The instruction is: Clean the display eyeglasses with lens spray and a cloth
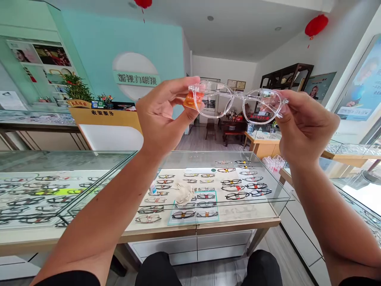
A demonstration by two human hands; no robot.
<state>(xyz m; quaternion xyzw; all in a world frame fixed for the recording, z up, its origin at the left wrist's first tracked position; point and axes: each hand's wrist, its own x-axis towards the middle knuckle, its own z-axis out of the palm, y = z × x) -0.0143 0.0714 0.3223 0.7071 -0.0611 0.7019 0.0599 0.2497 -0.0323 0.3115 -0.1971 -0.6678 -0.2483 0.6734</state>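
A pair of clear-framed eyeglasses [239, 95] is raised in front of me, well above the glass counter. My left hand [166, 107] pinches its left end between thumb and fingers. An orange tag or sticker [194, 99] shows at that side, by the fingertips. At the other end, my right hand [306, 123] grips the right hinge area with thumb and forefinger. Thin clear temples show behind the lenses. Below, on the counter's glass top, a crumpled pale cloth [183, 193] lies beside a small white and blue bottle [152, 188], partly hidden by my left forearm.
A glass display case [238, 214] with rows of eyeglasses stands before my knees. Another case [29, 198] adjoins on the left, and more counters [354, 150] line the right. Behind are a yellow and white reception desk [110, 119], a stool [210, 130] and dark shelves [285, 77].
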